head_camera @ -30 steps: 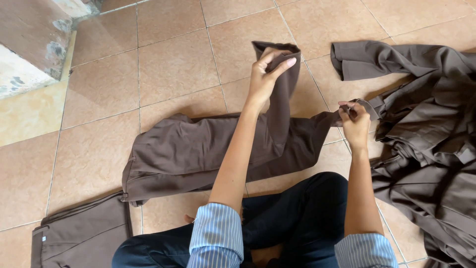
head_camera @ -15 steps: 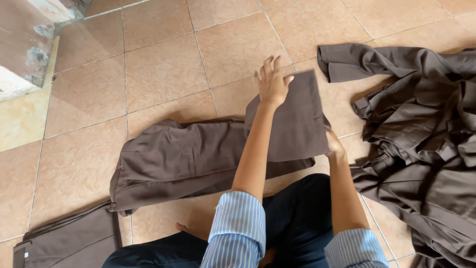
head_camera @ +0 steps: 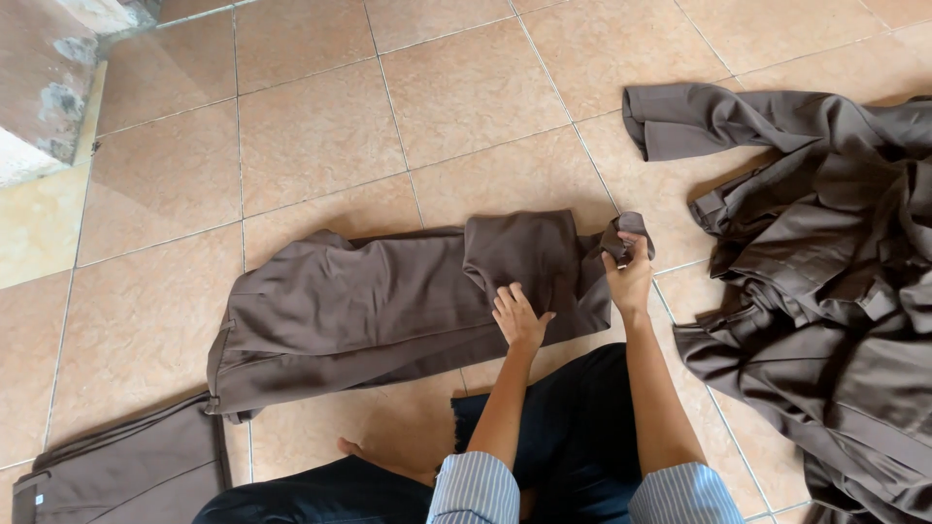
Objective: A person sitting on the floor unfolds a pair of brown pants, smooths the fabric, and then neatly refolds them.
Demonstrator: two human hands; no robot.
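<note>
The left hand [head_camera: 519, 318] is lying open and flat on the brown trousers [head_camera: 388, 306], which are spreading across the tiled floor [head_camera: 320, 126]. The right hand [head_camera: 629, 274] is pinching their right end, left of the heaped brown garments [head_camera: 825, 262].

A: State the illumination level.
B: Bright, even daylight, soft in character. The tiled floor [head_camera: 320, 126] is evenly lit, warm in tone, with only a faint sheen on the tiles.

A: Shadows?
B: Soft and short. A faint dark edge lies along the near side of the brown trousers [head_camera: 388, 301] and within the folds of the heaped brown garments [head_camera: 825, 281] at right.

A: Sharpness?
B: Focus holds across the frame. No motion blur. Slight wide-angle stretch shows at the corners.
</note>
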